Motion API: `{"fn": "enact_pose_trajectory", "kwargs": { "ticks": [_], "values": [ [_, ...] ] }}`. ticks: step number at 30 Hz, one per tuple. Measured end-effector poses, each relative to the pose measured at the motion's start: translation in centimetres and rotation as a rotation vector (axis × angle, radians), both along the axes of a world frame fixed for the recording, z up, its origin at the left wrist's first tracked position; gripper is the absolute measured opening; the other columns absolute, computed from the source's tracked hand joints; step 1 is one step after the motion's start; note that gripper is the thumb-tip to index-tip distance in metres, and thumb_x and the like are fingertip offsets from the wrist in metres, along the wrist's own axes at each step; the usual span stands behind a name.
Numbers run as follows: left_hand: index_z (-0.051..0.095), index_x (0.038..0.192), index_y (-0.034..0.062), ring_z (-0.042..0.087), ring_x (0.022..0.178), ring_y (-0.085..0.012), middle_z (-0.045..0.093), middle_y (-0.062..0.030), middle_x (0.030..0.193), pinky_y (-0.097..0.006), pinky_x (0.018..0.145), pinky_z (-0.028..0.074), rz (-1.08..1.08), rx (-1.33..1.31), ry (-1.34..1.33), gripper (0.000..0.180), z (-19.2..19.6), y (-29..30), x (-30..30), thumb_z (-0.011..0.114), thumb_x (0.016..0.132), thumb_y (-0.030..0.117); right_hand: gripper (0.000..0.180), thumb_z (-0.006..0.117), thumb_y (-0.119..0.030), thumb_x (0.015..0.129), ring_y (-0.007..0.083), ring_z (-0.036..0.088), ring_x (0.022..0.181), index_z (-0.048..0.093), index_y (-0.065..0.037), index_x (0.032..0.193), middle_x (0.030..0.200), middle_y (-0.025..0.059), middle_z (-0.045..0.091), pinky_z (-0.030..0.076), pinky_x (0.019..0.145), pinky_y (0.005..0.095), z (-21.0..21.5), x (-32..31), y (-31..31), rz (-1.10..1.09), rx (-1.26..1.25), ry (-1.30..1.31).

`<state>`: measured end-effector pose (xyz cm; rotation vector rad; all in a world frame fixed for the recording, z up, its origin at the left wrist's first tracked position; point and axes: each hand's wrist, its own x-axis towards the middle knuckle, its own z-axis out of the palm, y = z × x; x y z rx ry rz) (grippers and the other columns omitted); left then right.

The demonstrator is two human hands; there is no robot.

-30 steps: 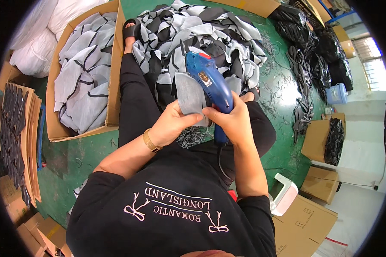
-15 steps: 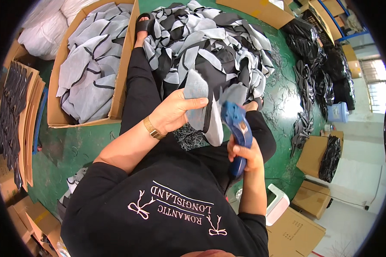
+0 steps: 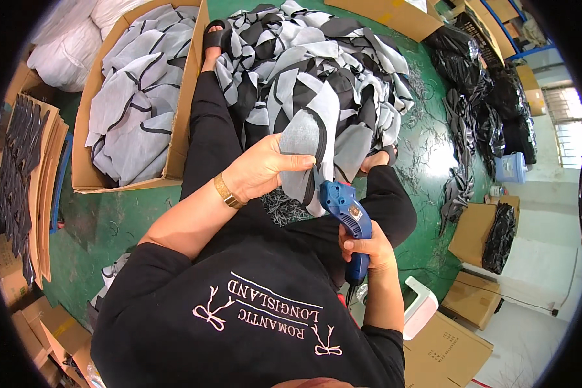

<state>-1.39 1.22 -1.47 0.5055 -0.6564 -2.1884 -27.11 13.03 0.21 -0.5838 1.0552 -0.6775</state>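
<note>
Surrounding held fabric (image 3: 299, 137): green floor (image 3: 139, 216), cartons (image 3: 470, 299)

A workshop: electric cutter (image 3: 350, 213) near centre, cloth heap (image 3: 310, 52) at twelve o'clock, filled carton (image 3: 186, 97) at ten, black bags (image 3: 511, 97) at two, scraps (image 3: 284, 208) on the green floor (image 3: 427, 197).

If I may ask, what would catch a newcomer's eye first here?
Probably the blue electric scissors in the right hand, their tip at the gray fabric piece pinched by the left hand. Beyond lies a heap of gray and black fabric, with a cardboard box to its left.
</note>
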Motion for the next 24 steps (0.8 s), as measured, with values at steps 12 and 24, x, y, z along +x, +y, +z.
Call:
{"fn": "enact_pose_trajectory", "kwargs": {
  "ticks": [12,24],
  "values": [
    [0.058,0.116,0.0022,0.062,0.096,-0.0136,0.065,-0.0043,0.107,-0.029,0.087,0.048,-0.023,-0.029,-0.005,0.034,-0.2,0.6,-0.4,0.067,0.084,0.003,0.035,0.073,-0.010,0.065,0.0155,0.045,0.052,0.053,0.001,0.091,0.061,0.0051,0.045,0.040,0.044,0.0270,-0.8,2.4,-0.4,-0.123,0.020,-0.228],
    [0.052,0.122,0.0021,0.055,0.103,-0.0091,0.061,-0.0022,0.113,-0.028,0.091,0.045,-0.007,-0.270,-0.181,0.038,0.6,3.4,-2.3,0.066,0.089,0.015,0.048,0.080,-0.016,0.066,0.0101,0.056,0.072,0.058,0.004,0.104,0.083,0.0029,0.061,0.047,0.067,0.0252,2.1,5.3,-7.3,-0.204,-0.535,0.606]
  ]
}}
